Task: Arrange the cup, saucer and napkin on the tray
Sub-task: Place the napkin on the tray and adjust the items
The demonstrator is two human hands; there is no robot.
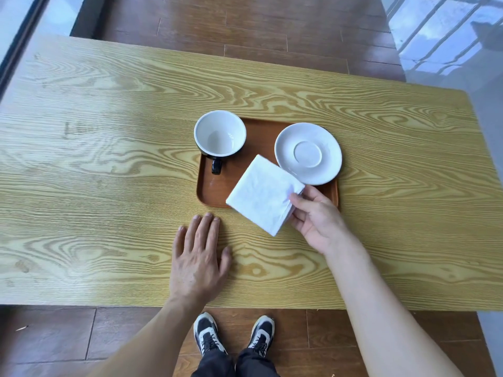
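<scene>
Right hand [317, 216] fingers pinch the napkin [264, 194]; left hand [197, 257] lies flat, open.

Left hand [198, 257] lay flat, palm down, fingers together. Right hand [315, 217] reached forward, thumb and fingers pinched shut, forearm bare, angled inward.
</scene>
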